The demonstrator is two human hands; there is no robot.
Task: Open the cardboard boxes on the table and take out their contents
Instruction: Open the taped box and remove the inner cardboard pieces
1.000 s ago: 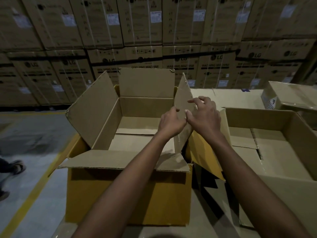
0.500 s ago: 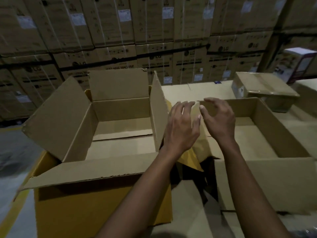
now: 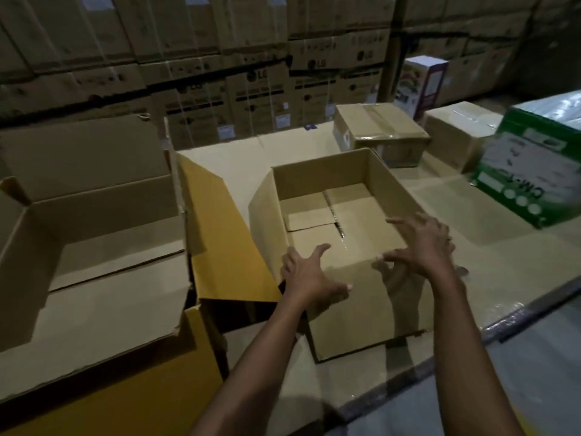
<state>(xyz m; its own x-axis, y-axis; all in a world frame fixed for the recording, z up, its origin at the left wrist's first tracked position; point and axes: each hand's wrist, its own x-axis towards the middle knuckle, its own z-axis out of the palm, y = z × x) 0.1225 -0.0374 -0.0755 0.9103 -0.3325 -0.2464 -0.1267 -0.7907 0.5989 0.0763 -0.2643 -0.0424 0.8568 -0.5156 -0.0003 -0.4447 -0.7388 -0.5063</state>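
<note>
Between both spread hands, open brown cardboard box (image 3: 323, 171) shows bare bottom flaps.

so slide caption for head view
Left hand and right hand, fingers spread, at the near edge of an open cardboard box; taped box behind.

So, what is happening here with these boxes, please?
A person reaches with both hands to the small open box in the middle. The left hand is at its near left corner, the right hand above its near edge; both hold nothing. This box and the large open box on its left look empty. The taped box behind is closed.
</note>
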